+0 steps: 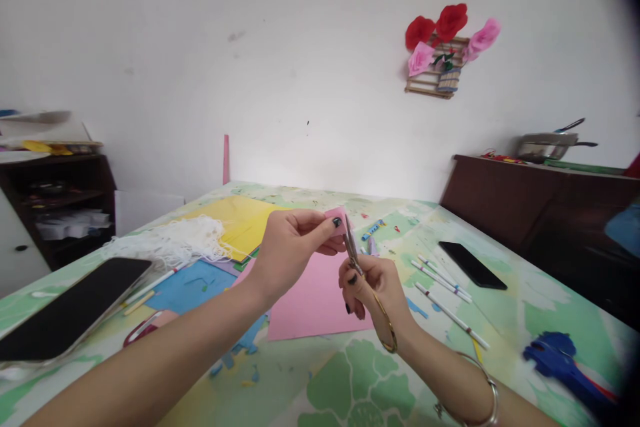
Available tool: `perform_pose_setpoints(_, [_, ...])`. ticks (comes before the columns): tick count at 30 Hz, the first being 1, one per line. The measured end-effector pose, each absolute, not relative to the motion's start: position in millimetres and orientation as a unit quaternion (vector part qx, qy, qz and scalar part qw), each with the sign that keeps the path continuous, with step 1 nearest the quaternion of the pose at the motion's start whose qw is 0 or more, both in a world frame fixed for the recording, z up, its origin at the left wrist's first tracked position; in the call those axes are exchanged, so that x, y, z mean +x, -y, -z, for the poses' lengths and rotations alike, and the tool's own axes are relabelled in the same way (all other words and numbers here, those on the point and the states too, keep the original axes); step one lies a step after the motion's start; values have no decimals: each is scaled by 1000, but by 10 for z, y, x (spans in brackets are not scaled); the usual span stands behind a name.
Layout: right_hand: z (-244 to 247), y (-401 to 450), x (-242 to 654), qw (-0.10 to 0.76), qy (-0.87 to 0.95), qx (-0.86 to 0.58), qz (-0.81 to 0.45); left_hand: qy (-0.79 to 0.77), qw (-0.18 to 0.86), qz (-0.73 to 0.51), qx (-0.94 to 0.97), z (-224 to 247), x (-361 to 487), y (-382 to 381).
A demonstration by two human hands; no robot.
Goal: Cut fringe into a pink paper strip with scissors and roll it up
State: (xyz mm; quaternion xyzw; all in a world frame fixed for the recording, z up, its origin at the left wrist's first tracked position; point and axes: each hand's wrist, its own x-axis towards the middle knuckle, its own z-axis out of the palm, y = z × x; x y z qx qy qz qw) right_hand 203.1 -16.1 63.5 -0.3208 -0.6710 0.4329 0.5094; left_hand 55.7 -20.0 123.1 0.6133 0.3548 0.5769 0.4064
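Wall: backing the whole scene; a flower hanging (pixel 445 57) is sitting upper right.
Table (pixel 280 373): carrying everything in reach, under a green-and-white leaf-print cover.
Dark cabinet (pixel 545 240): standing right of the table, supporting a metal pan (pixel 545 147).
Pink sheet (pixel 310 300): lying flat under and in front of both hands.
Yellow sheets (pixel 245 213): lying beyond the left hand, partly under a white string pile (pixel 175 240).
Left phone (pixel 75 307): lying face up, screen dark.
Left hand (pixel 287 247): reaching in from lower left, palm turning inward; thumb and fingers are closing in a pinch on the small pink piece.
Right hand (pixel 383 280): coming in from lower right, wrist bending inward; fingers are curling around the scissors, thumb lying along the handle.
Right phone (pixel 473 265): lying face up near the cabinet, screen dark.
Scissors (pixel 353 257): pointing up and away, blades standing slightly apart at the piece's right edge; can't tell if they're biting.
White pens (pixel 453 315): lying right of the right hand, any print too small to read.
Blue-yellow tube (pixel 373 230): lying just beyond the scissors; its label is showing marks, not legible.
Small pink piece (pixel 331 215): hanging in the left-hand pinch above the pink sheet.
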Motion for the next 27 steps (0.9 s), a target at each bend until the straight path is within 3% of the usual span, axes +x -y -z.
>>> perform_pose_setpoints(27, [-591,140,2002,528,667,-328,-411,-363,387,-599,600,-1215,590,181])
